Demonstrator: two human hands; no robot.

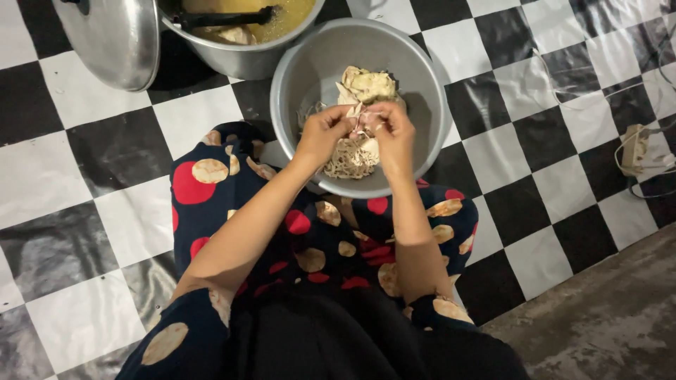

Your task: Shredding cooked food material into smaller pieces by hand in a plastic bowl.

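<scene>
The floor (84, 141) is covered with a shiny black and white checkered sheet. A grey metal bowl (310, 63) stands on it, just in front of the person's knees. Over this bowl the left hand (322, 134) and the right hand (391, 135) are close together, both pinching a piece of pale cooked meat (360, 123). Shredded meat (350, 159) lies in the bowl under the hands. Behind the bowl there is a pot with yellow broth (243, 60) and a lid (113, 39).
</scene>
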